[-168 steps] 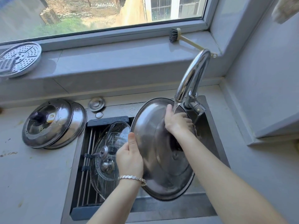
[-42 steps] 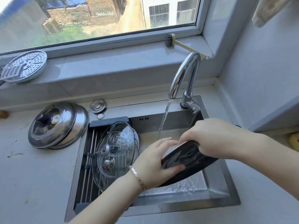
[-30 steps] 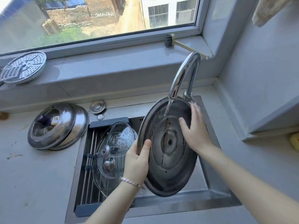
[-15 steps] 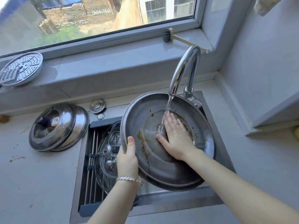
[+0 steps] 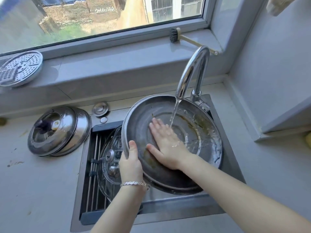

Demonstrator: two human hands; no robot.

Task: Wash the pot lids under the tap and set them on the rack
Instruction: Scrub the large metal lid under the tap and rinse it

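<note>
Washing is in hand: the left hand [image 5: 131, 163] grips the rim of the lid [image 5: 207, 145], which is underside up beneath the tap [image 5: 193, 71]. The right hand [image 5: 166, 147] lies flat and open on it, with water landing just past its fingertips. Brown residue [image 5: 200, 122] beyond the right hand likely needs rubbing next, before the lid goes on the rack [image 5: 95, 148] left of the left hand.

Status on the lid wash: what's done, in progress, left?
Done: glass lids lean on the rack in the sink. In hand: left hand grips the big steel lid by its rim under the running tap; right hand presses flat on its inside, brown residue showing. Left: rack this lid, then likely the two stacked steel lids on the counter.
</note>
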